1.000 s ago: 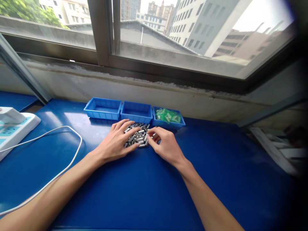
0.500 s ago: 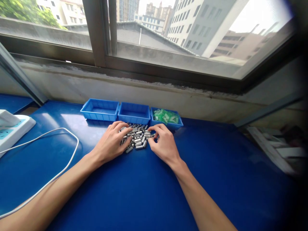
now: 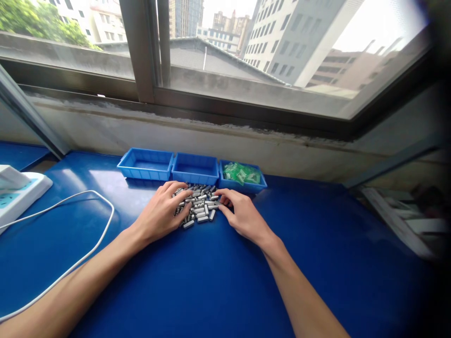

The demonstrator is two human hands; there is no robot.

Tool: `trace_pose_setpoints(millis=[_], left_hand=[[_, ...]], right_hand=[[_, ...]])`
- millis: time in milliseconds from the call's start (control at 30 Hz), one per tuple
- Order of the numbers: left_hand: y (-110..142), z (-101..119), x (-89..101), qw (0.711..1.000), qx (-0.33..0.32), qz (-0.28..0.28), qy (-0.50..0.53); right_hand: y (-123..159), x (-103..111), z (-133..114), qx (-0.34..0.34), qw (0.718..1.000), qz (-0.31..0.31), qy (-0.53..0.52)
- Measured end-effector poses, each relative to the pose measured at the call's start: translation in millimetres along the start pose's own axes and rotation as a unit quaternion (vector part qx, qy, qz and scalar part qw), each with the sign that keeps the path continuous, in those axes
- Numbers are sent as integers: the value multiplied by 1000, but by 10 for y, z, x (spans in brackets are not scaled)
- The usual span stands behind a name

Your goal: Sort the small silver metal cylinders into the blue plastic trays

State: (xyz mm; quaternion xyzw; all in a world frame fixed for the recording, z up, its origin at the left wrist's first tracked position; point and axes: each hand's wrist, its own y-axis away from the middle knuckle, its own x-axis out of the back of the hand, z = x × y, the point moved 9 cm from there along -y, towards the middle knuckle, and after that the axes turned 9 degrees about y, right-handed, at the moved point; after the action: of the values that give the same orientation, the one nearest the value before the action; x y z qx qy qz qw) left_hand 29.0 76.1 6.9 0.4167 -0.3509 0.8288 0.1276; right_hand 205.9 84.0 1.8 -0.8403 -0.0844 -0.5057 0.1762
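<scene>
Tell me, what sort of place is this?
Probably a small workshop or sorting bench by a window: hands work over a pile of metal parts on a blue table, with plastic bins lined up behind.

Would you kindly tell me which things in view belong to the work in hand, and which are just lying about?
Work in hand:
- small, elongated grey metallic pieces, at the left hand and right hand
- probably the three blue rectangular plastic trays

Lying about:
- thin white cable
- white-and-pale-blue plastic power strip
</scene>
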Motion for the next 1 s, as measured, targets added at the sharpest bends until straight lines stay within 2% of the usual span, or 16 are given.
trace_pose_setpoints(millis=[100, 200, 267, 367, 433, 500, 567, 667, 767, 833, 900, 967, 1000], left_hand=[[-9, 34, 36, 1000, -7, 10, 1], [-24, 74, 101, 999, -11, 30, 9], [-31, 95, 146, 999, -11, 46, 21], [-32, 130, 179, 998, -19, 59, 30], [-31, 165, 174, 998, -32, 56, 22], [-32, 194, 154, 998, -43, 47, 8], [-34, 202, 131, 998, -45, 37, -5], [-35, 188, 96, 999, -41, 23, -16], [-27, 150, 69, 999, -35, 14, -19], [-21, 113, 62, 999, -29, 11, -16], [-17, 76, 69, 1000, -22, 11, -11], [-16, 44, 86, 1000, -17, 14, -6], [-16, 30, 92, 1000, -14, 14, -6]], right_hand=[[-4, 74, -4, -3, 999, 26, -35], [-8, 142, 43, -48, 982, 59, -172], [-9, 108, 87, -99, 942, 62, -316], [4, -45, 114, -181, 846, 43, -499], [25, -143, 118, -229, 789, 32, -569], [43, -196, 129, -257, 752, 36, -605], [52, -213, 144, -267, 737, 45, -620], [51, -209, 168, -263, 743, 59, -613], [12, -111, 219, -247, 771, 113, -577], [-55, 35, 233, -218, 812, 163, -516], [-164, 208, 193, -179, 869, 201, -415], [-302, 336, 117, -144, 917, 217, -302], [-370, 374, 85, -133, 932, 221, -256]])
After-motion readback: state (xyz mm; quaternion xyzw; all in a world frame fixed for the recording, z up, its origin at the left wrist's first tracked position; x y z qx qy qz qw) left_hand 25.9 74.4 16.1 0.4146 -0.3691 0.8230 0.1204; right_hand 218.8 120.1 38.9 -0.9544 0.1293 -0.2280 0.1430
